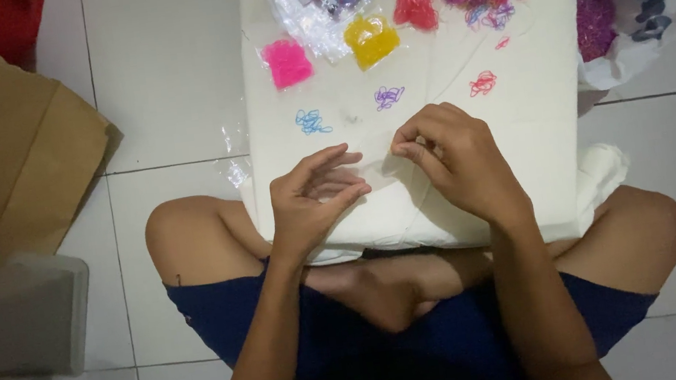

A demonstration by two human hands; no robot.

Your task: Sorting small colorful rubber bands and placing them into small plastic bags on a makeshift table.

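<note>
Three filled packets [371, 38], three small band clusters [388, 96]
</note>
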